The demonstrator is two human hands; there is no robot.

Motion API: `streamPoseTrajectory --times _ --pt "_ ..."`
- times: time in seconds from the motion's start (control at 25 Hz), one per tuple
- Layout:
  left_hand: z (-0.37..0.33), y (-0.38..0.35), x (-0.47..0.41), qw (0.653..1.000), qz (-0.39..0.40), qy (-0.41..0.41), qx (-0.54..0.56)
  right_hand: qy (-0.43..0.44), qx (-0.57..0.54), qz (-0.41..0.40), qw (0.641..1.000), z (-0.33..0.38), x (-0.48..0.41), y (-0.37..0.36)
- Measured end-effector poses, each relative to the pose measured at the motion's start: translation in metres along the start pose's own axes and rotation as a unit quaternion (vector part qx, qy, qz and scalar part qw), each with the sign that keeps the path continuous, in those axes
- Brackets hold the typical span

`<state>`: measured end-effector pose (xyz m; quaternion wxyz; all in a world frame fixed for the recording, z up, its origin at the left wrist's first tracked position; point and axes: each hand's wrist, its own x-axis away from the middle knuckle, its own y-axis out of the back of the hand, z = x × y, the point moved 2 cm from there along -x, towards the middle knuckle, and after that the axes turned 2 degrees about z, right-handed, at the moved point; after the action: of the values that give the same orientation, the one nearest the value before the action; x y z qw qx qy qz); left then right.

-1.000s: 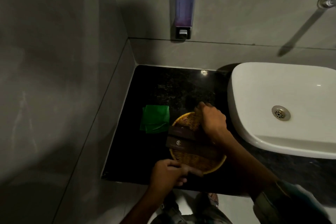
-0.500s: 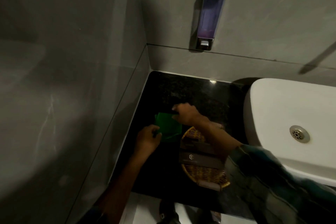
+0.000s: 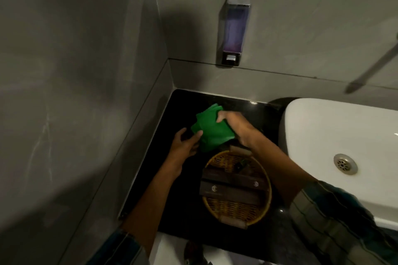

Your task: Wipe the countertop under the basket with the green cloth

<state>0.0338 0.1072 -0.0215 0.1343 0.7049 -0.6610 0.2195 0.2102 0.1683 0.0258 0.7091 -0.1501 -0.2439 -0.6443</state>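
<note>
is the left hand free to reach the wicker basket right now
Probably yes, but it must drop the green cloth first. The left hand is close to the wicker basket, whose left rim lies uncovered; the right forearm crosses only its right side.

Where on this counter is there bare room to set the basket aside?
Bare counter lies along the back wall, between cloth and sink, and in a strip between the left wall and basket, partly crossed by the left forearm. Crowded: left hand and right hand hold the cloth just behind the basket.
</note>
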Motion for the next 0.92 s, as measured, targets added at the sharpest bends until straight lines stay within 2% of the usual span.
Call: streamPoseTrajectory --times 0.12,0.2,0.28,0.36,0.44,0.52,0.6,0.68,0.76,0.88,0.92 --pt "-0.027 -0.074 0.015 0.992 0.086 -0.007 0.093 0.035 -0.156 0.007 0.987 0.005 0.042 0.082" --pt "-0.033 -0.139 0.031 0.983 0.132 -0.003 0.128 0.06 -0.208 0.006 0.976 -0.001 0.077 0.143" --pt "-0.03 -0.222 0.058 0.972 0.195 0.003 0.13 0.079 -0.211 -0.031 0.974 -0.018 0.114 0.218" --pt "-0.024 -0.306 0.082 0.973 0.219 -0.043 0.059 0.088 -0.155 -0.11 0.978 -0.039 0.148 0.296" --pt "-0.017 -0.386 0.103 0.968 0.21 -0.125 -0.055 0.076 -0.064 -0.224 0.969 -0.066 0.18 0.368" --pt "-0.006 -0.463 0.126 0.946 0.199 -0.194 -0.165 0.057 0.022 -0.335 0.94 -0.095 0.213 0.434" --pt "0.017 -0.538 0.155 0.911 0.22 -0.231 -0.261 0.036 0.096 -0.425 0.9 -0.133 0.247 0.496" --pt "0.053 -0.601 0.184 0.875 0.262 -0.247 -0.325 0.011 0.127 -0.445 0.887 -0.176 0.278 0.545" --pt "0.092 -0.649 0.207 0.841 0.301 -0.25 -0.375 -0.008 0.129 -0.421 0.898 -0.217 0.303 0.58" --pt "0.143 -0.689 0.232 0.786 0.351 -0.227 -0.455 -0.039 0.216 -0.402 0.889 -0.263 0.327 0.611" --pt "0.162 -0.696 0.237 0.758 0.374 -0.219 -0.487 -0.054 0.247 -0.392 0.885 -0.283 0.328 0.619"
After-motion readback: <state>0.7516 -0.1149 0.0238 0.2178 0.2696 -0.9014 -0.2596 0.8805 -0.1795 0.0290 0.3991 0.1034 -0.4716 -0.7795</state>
